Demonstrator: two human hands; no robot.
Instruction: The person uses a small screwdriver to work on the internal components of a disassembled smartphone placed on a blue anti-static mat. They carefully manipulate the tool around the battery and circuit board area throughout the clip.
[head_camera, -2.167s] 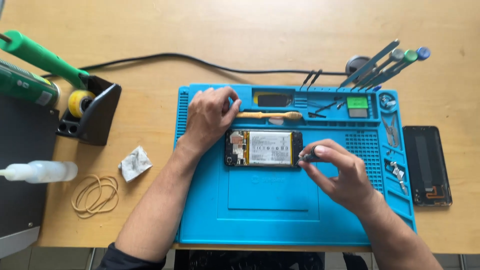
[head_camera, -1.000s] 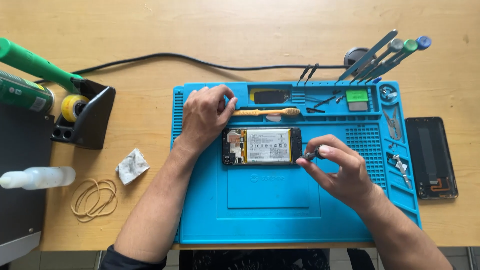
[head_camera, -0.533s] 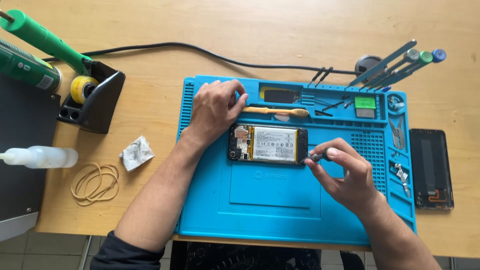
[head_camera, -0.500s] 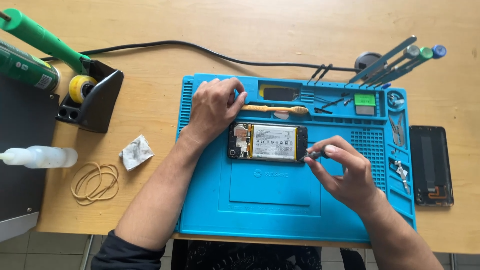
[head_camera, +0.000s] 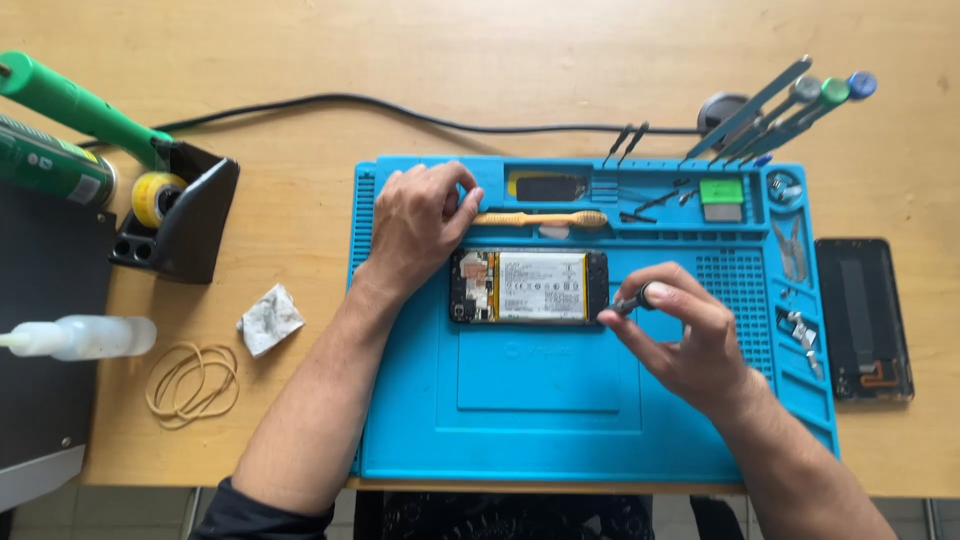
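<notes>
Desk (head_camera: 560, 60): light wood, carries everything. Blue repair mat (head_camera: 550, 420) sits centred in front of the person, probably so small parts stay in its moulded trays rather than roll off.

Opened phone (head_camera: 528, 286): back off, battery facing up, lying flat on the mat's upper middle, long side left-right.

Left hand (head_camera: 420, 225): rests on the mat at the phone's upper-left corner, fingers curled and loosely together, thumb side touching the phone edge; looks like it steadies the phone against sliding.

Right hand (head_camera: 680, 335): fingertips pinch a small dark screwdriver (head_camera: 625, 302), tip at the phone's right end, near the lower corner. Grip is close to the tip, likely for fine control.

Off to the sides, within reach: removed back panel (head_camera: 863, 318) on the desk right of the mat, soldering stand (head_camera: 180, 215) left, squeeze bottle (head_camera: 85, 337), rubber bands (head_camera: 192, 380), crumpled wipe (head_camera: 268, 320). Spare drivers (head_camera: 790, 105) lean over the mat's top-right edge; wooden-handled brush (head_camera: 540, 219) lies in the tray just above the phone.
</notes>
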